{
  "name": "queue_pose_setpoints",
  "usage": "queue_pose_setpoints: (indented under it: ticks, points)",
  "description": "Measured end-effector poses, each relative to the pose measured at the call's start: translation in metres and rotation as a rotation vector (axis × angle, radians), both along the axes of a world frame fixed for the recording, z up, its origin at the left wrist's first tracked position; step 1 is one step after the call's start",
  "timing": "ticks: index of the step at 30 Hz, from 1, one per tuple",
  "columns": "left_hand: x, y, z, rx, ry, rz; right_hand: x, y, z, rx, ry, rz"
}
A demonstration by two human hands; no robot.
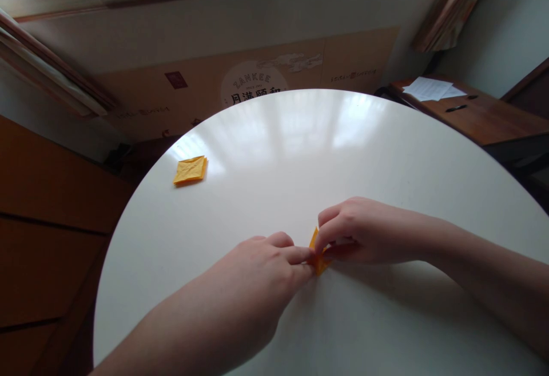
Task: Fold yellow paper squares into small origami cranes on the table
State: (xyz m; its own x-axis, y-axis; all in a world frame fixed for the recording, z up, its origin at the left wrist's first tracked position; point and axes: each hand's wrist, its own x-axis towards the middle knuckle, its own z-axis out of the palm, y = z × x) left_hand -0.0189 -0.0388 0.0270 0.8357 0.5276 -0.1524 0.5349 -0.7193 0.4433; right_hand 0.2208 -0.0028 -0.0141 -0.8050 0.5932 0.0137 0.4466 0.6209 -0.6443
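Note:
A small piece of folded yellow paper (321, 265) lies on the white round table (274, 159), mostly covered by my fingers. My left hand (278, 262) comes from the lower left, its fingertips pinching the paper's left side. From the right, my right hand (349, 230) bends over the paper, thumb and fingers closed on its middle. One pointed corner sticks up above the fingertips and another points down toward me. The folds under the fingers are hidden.
Toward the table's far left edge rests a flat stack of folded yellow paper (190, 171). Behind the table a printed cardboard panel (193, 87) leans below the window. A brown wooden desk (497, 116) at the right holds white sheets (426, 88) and a black pen (456, 108).

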Motion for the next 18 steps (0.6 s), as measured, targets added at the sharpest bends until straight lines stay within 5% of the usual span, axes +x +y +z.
queue_pose_setpoints:
  ticks: [18]
  points:
    - [0.015,-0.029,0.01,0.192,0.269,0.003,-0.005,-0.006,0.003,0.276,0.01,0.1]
